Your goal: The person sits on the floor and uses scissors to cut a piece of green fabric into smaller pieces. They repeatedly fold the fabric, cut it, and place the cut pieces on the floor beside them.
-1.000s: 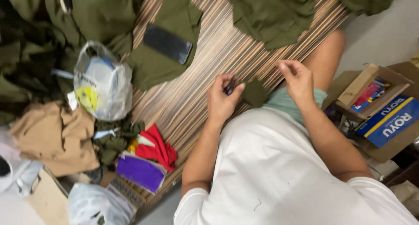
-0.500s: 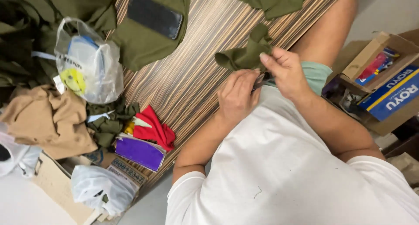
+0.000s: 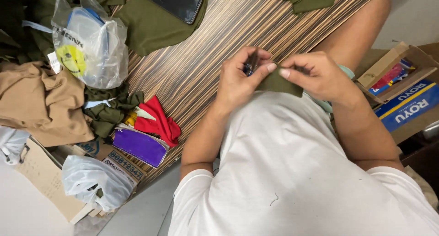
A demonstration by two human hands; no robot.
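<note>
1. Pinching a small olive-green fabric piece point(image 3: 277, 83) at centre frame, both your hands are closed on it: left hand point(image 3: 238, 80) grips its left edge, right hand point(image 3: 315, 76) its right edge, thumbs nearly touching.
2. Keep the piece flat and taut between the thumbs, I judge; a slack edge will fold.
3. A small dark-blue tool point(image 3: 248, 68) sits in the left fingers; what kind, cannot tell. Keep its tip off your thumb.
4. Hold the work above the striped tabletop point(image 3: 206, 57), near your white shirt point(image 3: 297, 172), so the camera sees it.
5. Ignore the clutter: phone point(image 3: 171, 2) at top, plastic bag point(image 3: 89, 44) upper left, red cloth point(image 3: 157, 121) and purple packet point(image 3: 139, 147) lower left.
</note>
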